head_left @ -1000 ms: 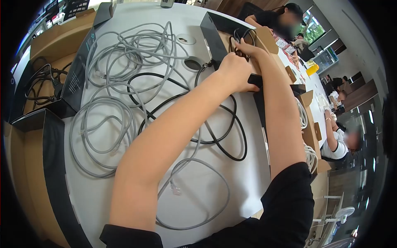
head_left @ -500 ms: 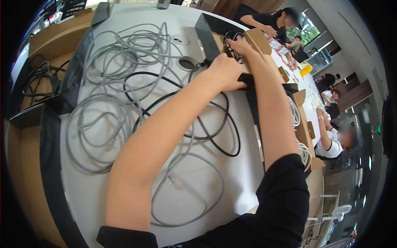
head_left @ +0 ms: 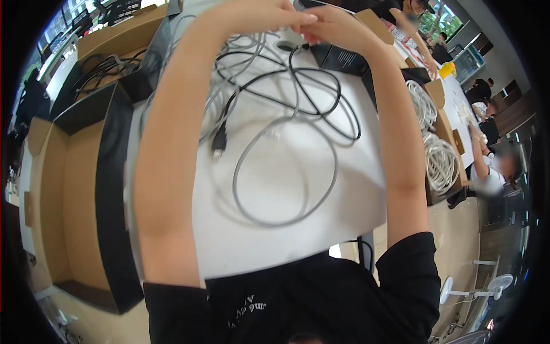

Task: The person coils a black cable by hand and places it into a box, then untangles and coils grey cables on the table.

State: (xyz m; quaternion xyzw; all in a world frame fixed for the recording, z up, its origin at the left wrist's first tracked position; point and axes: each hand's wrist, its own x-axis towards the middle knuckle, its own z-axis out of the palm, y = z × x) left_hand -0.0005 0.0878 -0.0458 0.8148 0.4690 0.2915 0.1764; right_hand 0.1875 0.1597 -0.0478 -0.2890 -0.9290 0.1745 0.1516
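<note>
At the top edge of the view my left hand (head_left: 269,14) and my right hand (head_left: 338,27) meet, fingertips together. Both look closed in a pinch; what lies between the fingers is hidden. Just below them, a black cable (head_left: 309,70) comes up close to my right hand and loops over the white table (head_left: 269,243). One black plug (head_left: 219,143) of a cable rests on the table near my left forearm. A loop of grey cable (head_left: 286,222) lies between my forearms, and more grey cables (head_left: 252,41) are tangled behind it.
Left stand a cardboard box with bare inside (head_left: 86,195) and a box holding black cables (head_left: 112,71). A black box (head_left: 346,60) is under my right hand. Coiled white cables (head_left: 440,163) fill a box beyond my right forearm. Other people sit along the table at right.
My right hand has come out of the box with black cables and met my left hand. The view has shifted, so the hands sit higher in it and the black plug shows.
</note>
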